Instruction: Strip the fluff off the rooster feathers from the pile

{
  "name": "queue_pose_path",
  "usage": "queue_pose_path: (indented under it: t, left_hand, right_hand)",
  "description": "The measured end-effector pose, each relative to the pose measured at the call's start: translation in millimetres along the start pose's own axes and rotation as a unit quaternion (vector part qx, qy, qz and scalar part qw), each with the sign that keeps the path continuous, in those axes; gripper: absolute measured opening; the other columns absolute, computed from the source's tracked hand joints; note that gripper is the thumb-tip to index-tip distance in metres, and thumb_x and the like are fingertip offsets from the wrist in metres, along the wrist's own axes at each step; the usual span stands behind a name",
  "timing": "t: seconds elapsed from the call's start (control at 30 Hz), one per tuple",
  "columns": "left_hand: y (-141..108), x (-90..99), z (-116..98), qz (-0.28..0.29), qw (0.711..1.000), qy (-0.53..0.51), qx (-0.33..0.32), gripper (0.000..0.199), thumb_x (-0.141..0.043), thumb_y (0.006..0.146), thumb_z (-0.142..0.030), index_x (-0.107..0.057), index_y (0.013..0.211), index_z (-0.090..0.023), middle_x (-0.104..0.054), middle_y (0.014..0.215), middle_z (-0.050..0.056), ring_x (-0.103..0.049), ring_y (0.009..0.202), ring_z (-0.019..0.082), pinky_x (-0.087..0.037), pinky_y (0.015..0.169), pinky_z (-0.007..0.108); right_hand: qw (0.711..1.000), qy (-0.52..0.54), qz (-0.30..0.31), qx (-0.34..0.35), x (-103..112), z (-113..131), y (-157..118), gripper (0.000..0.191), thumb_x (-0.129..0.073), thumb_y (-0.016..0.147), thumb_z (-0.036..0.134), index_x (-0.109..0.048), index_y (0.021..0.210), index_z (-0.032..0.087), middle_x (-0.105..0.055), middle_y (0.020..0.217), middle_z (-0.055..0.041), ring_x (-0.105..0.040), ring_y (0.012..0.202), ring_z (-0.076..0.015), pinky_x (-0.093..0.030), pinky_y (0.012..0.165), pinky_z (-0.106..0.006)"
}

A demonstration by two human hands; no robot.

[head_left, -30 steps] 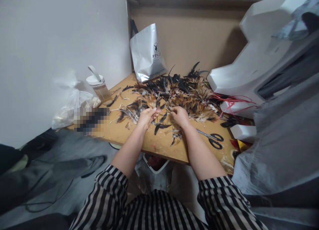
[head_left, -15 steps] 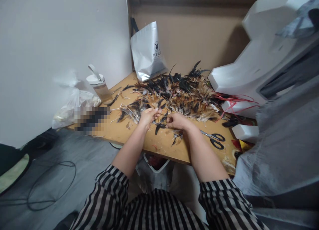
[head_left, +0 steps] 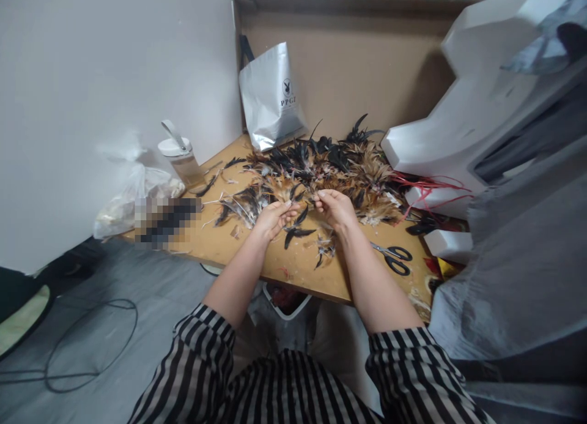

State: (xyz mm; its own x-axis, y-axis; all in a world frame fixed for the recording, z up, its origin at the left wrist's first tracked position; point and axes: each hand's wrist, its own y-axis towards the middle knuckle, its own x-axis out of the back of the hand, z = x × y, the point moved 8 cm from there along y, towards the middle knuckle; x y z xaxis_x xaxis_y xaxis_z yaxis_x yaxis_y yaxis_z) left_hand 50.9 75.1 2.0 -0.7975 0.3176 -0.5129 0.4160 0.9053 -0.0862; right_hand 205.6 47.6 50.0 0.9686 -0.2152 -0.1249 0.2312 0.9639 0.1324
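Observation:
Brown and black feathers [head_left: 339,161] lie in a wide heap across the back of the wooden table [head_left: 293,265]. At the heap's front edge my left hand [head_left: 275,219] is pinched, with something too small to make out at its fingertips. My right hand [head_left: 335,208] is closed too, its thumb and forefinger together against the feathers; what it holds is hidden. Between and below the hands lie loose dark feathers [head_left: 299,233], and a small tuft [head_left: 324,250] rests near my right wrist. Scissors with black handles [head_left: 397,260] lie right of my right forearm.
A silver bag [head_left: 270,100] stands at the back. On the left are a lidded cup [head_left: 182,162] and a plastic bag [head_left: 132,197]. Red strings [head_left: 431,188] and white foam [head_left: 449,245] lie right. A bin [head_left: 287,304] sits below the front edge.
My right hand has moved up and slightly right, away from the loose dark feathers to the edge of the heap. My left hand has barely moved.

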Motion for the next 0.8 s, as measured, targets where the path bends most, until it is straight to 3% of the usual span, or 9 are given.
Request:
queue_pose_path:
  t: [0.13,0.27,0.33,0.43,0.57,0.7,0.8]
  left_hand:
    - [-2,-4.2,-3,0.016,1.0,-0.026,0.0,0.01,-0.061,0.073,-0.018,-0.06,0.076,-0.008,-0.066,0.091,0.011,-0.06,0.064,0.006,-0.044,0.051,0.012]
    - [-1,-2.4,-6,0.008,0.998,-0.056,-0.013,0.012,-0.06,0.073,-0.016,-0.061,0.081,-0.007,-0.066,0.073,0.007,-0.06,0.061,0.006,-0.043,0.049,0.011]
    - [0,-2.8,-7,0.014,0.998,-0.064,-0.017,0.013,-0.059,0.074,-0.016,-0.061,0.082,-0.007,-0.065,0.069,0.006,-0.059,0.059,0.005,-0.042,0.048,0.011]
    - [0,-1.9,-8,0.012,0.997,-0.066,-0.023,0.01,-0.059,0.073,-0.015,-0.061,0.079,-0.007,-0.066,0.075,0.007,-0.058,0.057,0.004,-0.042,0.048,0.01]
    - [0,0.0,-9,-0.003,0.997,-0.068,-0.032,0.006,-0.06,0.072,-0.013,-0.06,0.072,-0.008,-0.066,0.087,0.008,-0.057,0.056,0.003,-0.042,0.047,0.011]
    - [-1,-0.5,-11,-0.002,0.996,-0.075,-0.04,0.006,-0.06,0.072,-0.013,-0.061,0.074,-0.008,-0.066,0.085,0.008,-0.057,0.057,0.003,-0.042,0.047,0.011]
    - [0,1.0,-12,-0.004,0.995,-0.088,-0.051,0.005,-0.059,0.073,-0.013,-0.06,0.074,-0.008,-0.066,0.085,0.008,-0.058,0.06,0.004,-0.043,0.048,0.011]
  right_hand:
    - [0.995,0.084,0.026,-0.048,-15,-9,-6,0.026,-0.067,0.062,0.037,-0.056,0.075,0.017,-0.065,0.077,-0.0036,-0.057,0.06,-0.0087,-0.045,0.052,-0.019]
    - [0.993,0.08,0.051,-0.071,-30,-22,-10,0.023,-0.067,0.063,0.033,-0.058,0.076,0.016,-0.066,0.076,-0.0044,-0.059,0.062,-0.0093,-0.046,0.053,-0.018]
    - [0.996,0.037,0.059,-0.059,-33,-24,-10,0.024,-0.067,0.063,0.034,-0.059,0.075,0.015,-0.065,0.074,-0.0048,-0.058,0.06,-0.0098,-0.044,0.053,-0.019]
    - [0.994,-0.073,0.076,0.013,-35,-16,-10,0.023,-0.063,0.065,0.036,-0.061,0.073,0.014,-0.064,0.069,-0.004,-0.055,0.056,-0.0098,-0.042,0.053,-0.02]
    - [0.958,-0.244,0.105,0.103,-38,-5,-14,0.023,-0.058,0.068,0.036,-0.062,0.068,0.014,-0.059,0.059,-0.0004,-0.046,0.052,-0.009,-0.036,0.052,-0.021]
    - [0.931,-0.32,0.141,0.105,-39,-8,-16,0.023,-0.057,0.068,0.036,-0.061,0.064,0.013,-0.053,0.054,0.0017,-0.04,0.05,-0.0081,-0.031,0.05,-0.021]
    - [0.939,-0.294,0.151,0.096,-39,-8,-16,0.024,-0.057,0.067,0.037,-0.059,0.063,0.014,-0.051,0.054,0.0023,-0.038,0.049,-0.0077,-0.03,0.05,-0.021]
